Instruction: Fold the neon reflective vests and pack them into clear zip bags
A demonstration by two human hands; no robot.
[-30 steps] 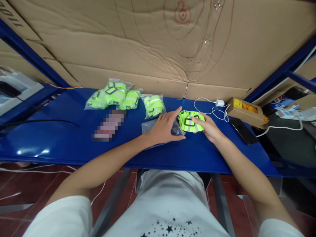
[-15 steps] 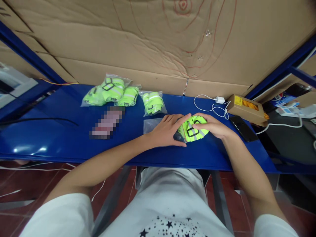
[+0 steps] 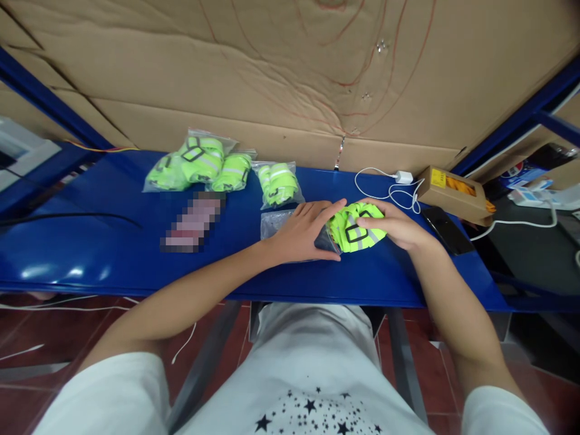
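A neon-yellow reflective strap bundle [image 3: 362, 238] with grey stripes and a black buckle sits partly at the mouth of a clear plastic bag [image 3: 273, 225]. My right hand [image 3: 399, 225] is closed around its right side, thumb on top near the buckle; the other fingers are mostly hidden behind it. Over the bag lies my left hand [image 3: 304, 234], its thumb and index finger spread wide to either side of the bag's mouth, near the bundle's left end. Much of the bag is under this hand.
Several bagged neon-yellow bundles [image 3: 206, 163] stand along the back left, with one bagged bundle [image 3: 280, 184] nearer the middle. A blurred-out pinkish item [image 3: 194, 222] lies left. On the right are a white charger cable [image 3: 393, 196], a black phone [image 3: 446, 229] and a cardboard box [image 3: 453, 196].
The strap bundle and my right hand have shifted slightly to the right and tilted a little. My left hand stays spread over the bag. The whole view has moved slightly.
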